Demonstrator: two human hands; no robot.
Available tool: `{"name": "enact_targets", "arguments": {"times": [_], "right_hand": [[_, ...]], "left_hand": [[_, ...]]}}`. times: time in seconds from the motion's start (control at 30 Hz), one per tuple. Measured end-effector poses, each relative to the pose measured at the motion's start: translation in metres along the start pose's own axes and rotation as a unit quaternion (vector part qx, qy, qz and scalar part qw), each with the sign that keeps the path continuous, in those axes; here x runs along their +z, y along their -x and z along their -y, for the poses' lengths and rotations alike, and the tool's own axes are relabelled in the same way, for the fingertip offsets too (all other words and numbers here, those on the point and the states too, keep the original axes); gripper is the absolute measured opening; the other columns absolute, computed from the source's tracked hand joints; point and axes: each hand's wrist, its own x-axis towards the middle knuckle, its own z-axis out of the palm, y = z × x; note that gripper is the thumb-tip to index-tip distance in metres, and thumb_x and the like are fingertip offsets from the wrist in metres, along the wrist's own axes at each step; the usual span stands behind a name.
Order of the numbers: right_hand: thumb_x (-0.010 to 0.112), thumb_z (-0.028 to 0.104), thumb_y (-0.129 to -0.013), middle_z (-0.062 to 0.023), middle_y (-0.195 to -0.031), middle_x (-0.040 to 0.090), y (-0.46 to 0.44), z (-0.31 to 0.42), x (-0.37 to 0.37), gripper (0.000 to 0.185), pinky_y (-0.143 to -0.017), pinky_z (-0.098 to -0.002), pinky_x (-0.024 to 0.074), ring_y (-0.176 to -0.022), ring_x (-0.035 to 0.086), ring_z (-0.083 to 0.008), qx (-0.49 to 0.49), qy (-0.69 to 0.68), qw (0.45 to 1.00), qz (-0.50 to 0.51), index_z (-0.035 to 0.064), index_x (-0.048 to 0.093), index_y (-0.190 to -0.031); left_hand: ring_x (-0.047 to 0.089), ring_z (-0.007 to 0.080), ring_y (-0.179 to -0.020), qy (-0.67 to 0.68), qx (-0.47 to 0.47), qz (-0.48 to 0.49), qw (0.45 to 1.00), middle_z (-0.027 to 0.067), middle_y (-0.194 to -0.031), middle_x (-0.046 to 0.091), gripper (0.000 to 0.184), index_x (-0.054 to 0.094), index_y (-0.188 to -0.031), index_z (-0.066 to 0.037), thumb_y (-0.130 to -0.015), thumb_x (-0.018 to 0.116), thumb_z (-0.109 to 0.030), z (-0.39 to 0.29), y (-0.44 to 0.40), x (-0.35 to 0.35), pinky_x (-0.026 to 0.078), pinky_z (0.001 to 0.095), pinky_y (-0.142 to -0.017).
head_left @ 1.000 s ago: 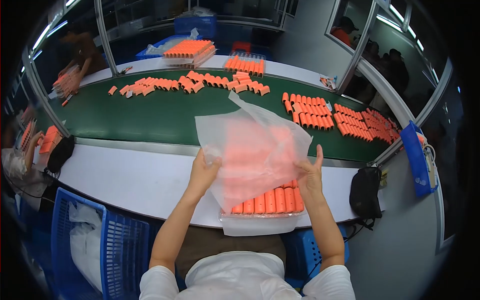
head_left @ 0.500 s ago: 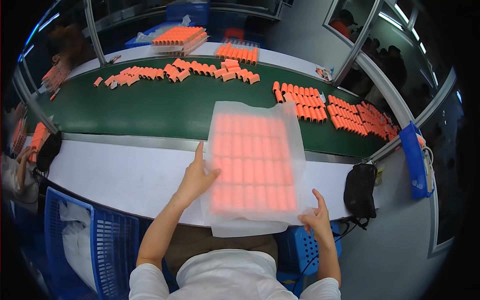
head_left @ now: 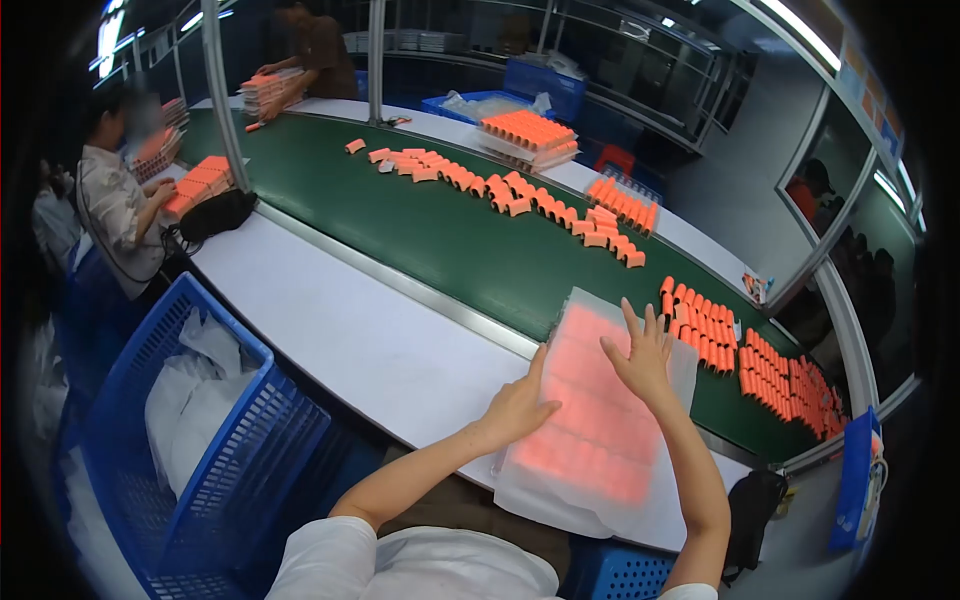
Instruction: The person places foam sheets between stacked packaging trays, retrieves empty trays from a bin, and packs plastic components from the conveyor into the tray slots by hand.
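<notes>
Rows of short, curved orange pieces show through a thin translucent white sheet (head_left: 577, 512) that covers a tray of them in front of me. At the sheet's left edge is my left hand (head_left: 515, 408), its index finger and thumb stretched apart and touching the side; the other fingers are partly hidden. My right hand (head_left: 642, 358) lies on the upper right part of the sheet with its fingers spread. The tray under the sheet is mostly hidden and sits at the edge of the white table (head_left: 370, 310).
Loose orange pieces (head_left: 460, 178) lie along a green conveyor belt (head_left: 400, 245); several grouped rows (head_left: 708, 330) sit at its right. A blue crate (head_left: 245, 430) holding white plastic stands left. Black bags (head_left: 215, 215) lie on the table. Co-workers (head_left: 120, 190) handle orange pieces at the left.
My view has turned left. My right hand has moved from the sheet's lower right corner onto its upper part. My left hand stays at the left edge.
</notes>
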Motion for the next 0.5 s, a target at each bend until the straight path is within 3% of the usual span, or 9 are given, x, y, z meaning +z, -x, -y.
{"name": "enact_targets", "arguments": {"times": [0.07,0.13,0.2,0.27,0.3,0.37,0.43,0.47,0.5], "right_hand": [[0.051,0.062,-0.091,-0.0238,-0.160,0.019,-0.027,-0.015,0.043,0.076,-0.114,-0.0674,0.0102,-0.146,0.013,-0.0504,0.032,0.044,0.998,0.043,0.0266,0.029,-0.155],[0.043,0.066,-0.092,-0.0220,-0.161,0.017,-0.034,-0.031,0.073,0.075,-0.114,-0.0672,0.0107,-0.146,0.013,-0.0499,0.071,0.059,0.992,0.092,0.0272,0.028,-0.155],[0.036,0.066,-0.095,-0.0183,-0.162,0.019,-0.031,-0.046,0.094,0.071,-0.113,-0.0666,0.0133,-0.147,0.017,-0.0459,0.068,0.108,0.990,0.063,0.0284,0.029,-0.155],[0.034,0.067,-0.096,-0.0135,-0.162,0.021,-0.035,-0.054,0.098,0.071,-0.112,-0.0660,0.0141,-0.148,0.017,-0.0420,0.079,0.128,0.986,0.071,0.0297,0.029,-0.155],[0.033,0.068,-0.095,-0.0122,-0.163,0.020,-0.034,-0.060,0.099,0.071,-0.112,-0.0659,0.0146,-0.148,0.018,-0.0411,0.085,0.124,0.986,0.068,0.0299,0.028,-0.155],[0.032,0.070,-0.095,-0.0110,-0.163,0.020,-0.037,-0.067,0.103,0.071,-0.112,-0.0654,0.0159,-0.148,0.018,-0.0385,0.095,0.133,0.984,0.066,0.0327,0.027,-0.155],[0.032,0.070,-0.095,-0.0104,-0.163,0.020,-0.042,-0.074,0.104,0.070,-0.111,-0.0648,0.0172,-0.148,0.020,-0.0367,0.107,0.169,0.977,0.074,0.0359,0.025,-0.155],[0.027,0.075,-0.092,-0.0080,-0.165,0.015,-0.045,-0.086,0.111,0.073,-0.110,-0.0704,0.0099,-0.150,0.014,-0.0381,0.097,0.127,0.985,0.069,0.0385,0.022,-0.155],[0.033,0.070,-0.094,-0.0111,-0.163,0.019,-0.043,-0.079,0.104,0.071,-0.112,-0.0667,0.0139,-0.148,0.019,-0.0383,0.097,0.128,0.984,0.071,0.0339,0.025,-0.155]], "left_hand": [[0.062,0.0498,-0.102,0.047,0.045,-0.021,0.998,0.0377,-0.130,0.050,0.098,0.002,-0.153,0.004,-0.085,0.068,-0.021,-0.007,0.019,-0.006,0.050,0.0501,-0.089],[0.053,0.0461,-0.122,0.072,0.127,-0.016,0.989,0.0337,-0.152,0.027,0.098,-0.002,-0.154,0.002,-0.084,0.065,-0.014,0.006,0.045,-0.002,0.046,0.0476,-0.100],[0.043,0.0416,-0.133,0.148,0.135,0.030,0.979,0.0274,-0.156,0.023,0.098,-0.002,-0.156,-0.004,-0.083,0.062,-0.006,0.000,0.083,-0.016,0.043,0.0443,-0.104],[0.049,0.0399,-0.126,0.265,0.051,0.135,0.953,0.0252,-0.152,0.032,0.098,-0.002,-0.158,-0.010,-0.082,0.060,-0.002,-0.010,0.129,-0.059,0.044,0.0432,-0.101],[0.060,0.0338,-0.108,0.197,0.142,0.032,0.970,0.0216,-0.147,0.041,0.094,0.005,-0.158,-0.013,-0.084,0.061,-0.003,0.016,0.143,-0.044,0.049,0.0401,-0.090],[0.065,0.0266,-0.091,0.204,-0.013,0.122,0.971,0.0194,-0.142,0.047,0.084,0.018,-0.157,-0.011,-0.087,0.064,-0.007,0.023,0.178,-0.096,0.053,0.0358,-0.079],[0.066,0.0208,-0.079,0.134,-0.040,-0.023,0.990,0.0167,-0.132,0.054,0.066,0.038,-0.148,-0.006,-0.089,0.067,-0.011,0.050,0.206,-0.125,0.054,0.0333,-0.071],[0.066,0.0203,-0.078,0.105,-0.082,-0.095,0.986,0.0158,-0.128,0.056,0.061,0.043,-0.144,-0.005,-0.089,0.067,-0.012,0.059,0.222,-0.155,0.055,0.0330,-0.071],[0.067,0.0235,-0.078,0.090,-0.098,-0.211,0.968,0.0171,-0.121,0.059,0.055,0.048,-0.137,0.000,-0.087,0.068,-0.014,0.072,0.238,-0.173,0.055,0.0353,-0.073]]}}
